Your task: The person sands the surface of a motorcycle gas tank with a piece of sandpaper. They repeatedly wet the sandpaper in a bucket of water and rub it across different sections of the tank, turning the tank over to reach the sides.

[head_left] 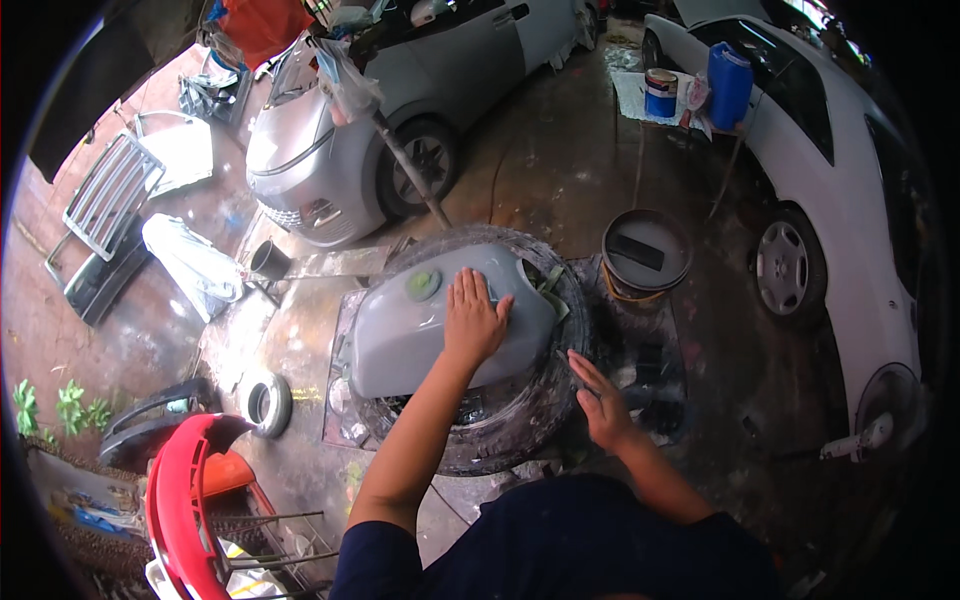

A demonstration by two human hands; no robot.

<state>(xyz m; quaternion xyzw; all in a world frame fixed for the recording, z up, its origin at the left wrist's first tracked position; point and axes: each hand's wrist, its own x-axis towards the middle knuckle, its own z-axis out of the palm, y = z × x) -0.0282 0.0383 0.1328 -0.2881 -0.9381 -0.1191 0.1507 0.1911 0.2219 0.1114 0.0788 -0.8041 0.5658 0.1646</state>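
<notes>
**Left hand flat on a grey tank, right hand open beside the tyre**

Two cars fill the far part of the yard: a silver car (400, 110) at far left-centre and a white car (840, 170) along the right edge. The wet concrete floor (560, 170) runs between them.

In the middle lies a black tyre (530, 420) flat on the floor. On top of it rests the grey tank (400, 330), a rounded primer-coloured shell with a greenish cap (424, 285) on its far-left part.

At near left stands a red panel (180, 490), curved and upright. Further left, against the wall, lean a grille (110, 195) and other loose body parts.

Right of the tyre sits a bucket (646, 255) with a dark block lying inside it. Far behind it are a blue jug (730, 85) and a paint can (660, 92), side by side on a sheet.

The left hand (473, 320) is spread open, palm down, pressed flat on the top of the tank near its right end; fingers point away from the person and grip nothing. The right hand (603, 400) is also open, fingers loosely extended, held at the tyre's right rim. It holds nothing; whether it touches the rubber cannot be told.
</notes>
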